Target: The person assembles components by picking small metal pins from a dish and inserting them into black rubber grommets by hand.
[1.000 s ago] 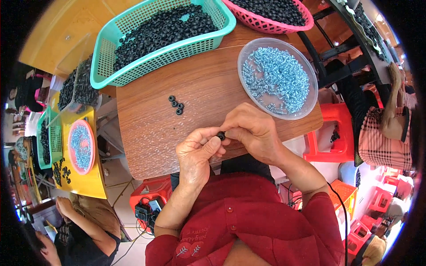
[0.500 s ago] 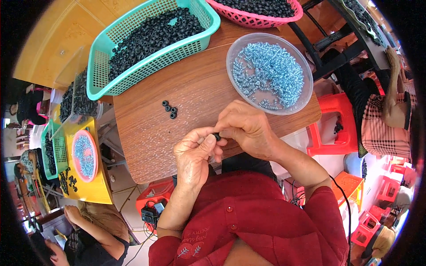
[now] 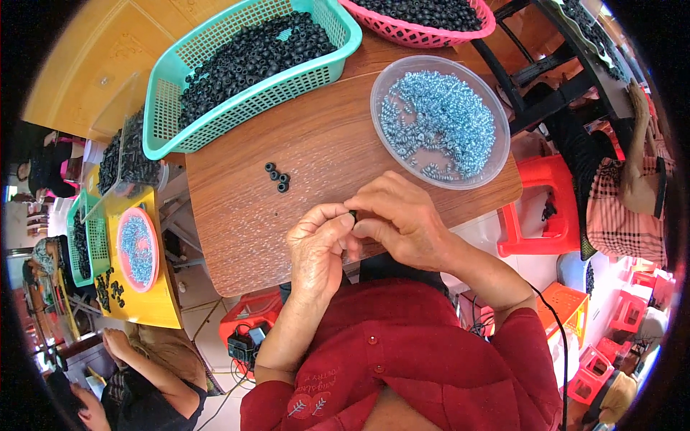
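Note:
Above the near edge of the brown table, my two hands meet fingertip to fingertip. My left hand pinches a small round black plastic piece between thumb and forefinger. The fingers of my right hand are closed at the same piece; whether they also hold something tiny is hidden. Several black ring-shaped pieces lie in a small cluster on the tabletop, beyond my left hand. Past my right hand stands a round clear tray holding many small shiny blue coil-like pieces.
A turquoise basket heaped with black pieces stands at the far left of the table, a pink basket of them at the far right. Red stools stand to the right. On the left, another person sits by a yellow table.
My fingers have closed further round the black piece, so less of it shows. My right thumb has shifted slightly down. The view has moved a little.

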{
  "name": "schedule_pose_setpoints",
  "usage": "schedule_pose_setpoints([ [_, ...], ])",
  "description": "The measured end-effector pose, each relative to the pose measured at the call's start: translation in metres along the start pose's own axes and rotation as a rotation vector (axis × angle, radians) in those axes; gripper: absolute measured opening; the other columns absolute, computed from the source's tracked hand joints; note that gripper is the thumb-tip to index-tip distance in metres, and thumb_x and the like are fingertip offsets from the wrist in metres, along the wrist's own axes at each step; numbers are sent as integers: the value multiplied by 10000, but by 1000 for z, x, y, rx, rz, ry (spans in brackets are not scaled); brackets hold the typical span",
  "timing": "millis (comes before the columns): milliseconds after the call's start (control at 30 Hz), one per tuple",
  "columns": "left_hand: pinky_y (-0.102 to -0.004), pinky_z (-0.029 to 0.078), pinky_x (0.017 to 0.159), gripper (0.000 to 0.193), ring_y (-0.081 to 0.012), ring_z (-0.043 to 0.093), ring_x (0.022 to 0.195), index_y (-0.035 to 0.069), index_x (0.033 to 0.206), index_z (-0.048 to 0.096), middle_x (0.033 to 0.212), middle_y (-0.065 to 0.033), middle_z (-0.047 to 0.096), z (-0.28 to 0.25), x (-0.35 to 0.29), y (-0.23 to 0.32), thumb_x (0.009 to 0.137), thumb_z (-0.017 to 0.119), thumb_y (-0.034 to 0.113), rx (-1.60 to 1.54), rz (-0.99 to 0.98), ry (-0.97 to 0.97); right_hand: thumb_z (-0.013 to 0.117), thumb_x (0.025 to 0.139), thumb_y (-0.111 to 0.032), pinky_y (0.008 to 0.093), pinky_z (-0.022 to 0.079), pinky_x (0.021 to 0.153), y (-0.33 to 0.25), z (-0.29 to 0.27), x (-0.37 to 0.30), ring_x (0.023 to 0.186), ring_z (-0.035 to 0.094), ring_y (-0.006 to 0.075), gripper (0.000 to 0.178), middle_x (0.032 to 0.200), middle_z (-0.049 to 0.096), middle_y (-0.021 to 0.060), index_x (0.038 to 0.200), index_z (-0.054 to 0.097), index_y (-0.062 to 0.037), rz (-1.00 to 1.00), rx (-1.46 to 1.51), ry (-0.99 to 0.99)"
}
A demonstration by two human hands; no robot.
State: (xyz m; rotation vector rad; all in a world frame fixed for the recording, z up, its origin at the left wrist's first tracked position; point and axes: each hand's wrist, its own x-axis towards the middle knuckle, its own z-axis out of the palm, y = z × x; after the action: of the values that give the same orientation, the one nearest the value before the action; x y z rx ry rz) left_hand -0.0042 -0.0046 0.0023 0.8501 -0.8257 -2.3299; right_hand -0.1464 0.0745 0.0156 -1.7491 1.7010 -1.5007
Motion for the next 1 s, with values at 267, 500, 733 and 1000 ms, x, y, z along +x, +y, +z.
schedule_pose_setpoints([
  [267, -244, 443, 476, 44, -101, 559, 581, -21, 864, 631, 746, -56, 631, 2, 2, 1, 840, 629, 16, 35, 23, 48, 743, 652, -96, 386, 444, 642, -3, 6, 1, 747, 551, 305, 428, 896, 597, 130, 1032, 603, 41, -126, -327, -48],
  [500, -252, 460, 491, 85, -128, 587, 579, -27, 860, 631, 736, -68, 637, 2, 5, -3, 865, 620, 57, 67, 46, 63, 688, 700, -152, 391, 397, 637, 2, 11, 1, 735, 494, 285, 216, 739, 498, 102, 810, 549, -28, -181, -393, -39],
  [733, -268, 469, 485, 264, -176, 619, 572, -38, 849, 630, 734, -120, 657, 0, -5, 5, 934, 557, 201, 124, -25, 8, 684, 699, -109, 391, 417, 600, 6, 10, 1, 666, 499, 279, 176, 701, 492, 105, 753, 536, -30, -255, -376, 20],
  [1000, -266, 448, 469, 301, -171, 587, 521, -38, 776, 622, 708, -146, 655, -5, -8, 2, 930, 550, 210, 153, -8, -84, 722, 669, -34, 384, 439, 557, 9, 13, -4, 635, 533, 298, 272, 745, 545, 134, 882, 569, 36, -255, -323, -84],
])
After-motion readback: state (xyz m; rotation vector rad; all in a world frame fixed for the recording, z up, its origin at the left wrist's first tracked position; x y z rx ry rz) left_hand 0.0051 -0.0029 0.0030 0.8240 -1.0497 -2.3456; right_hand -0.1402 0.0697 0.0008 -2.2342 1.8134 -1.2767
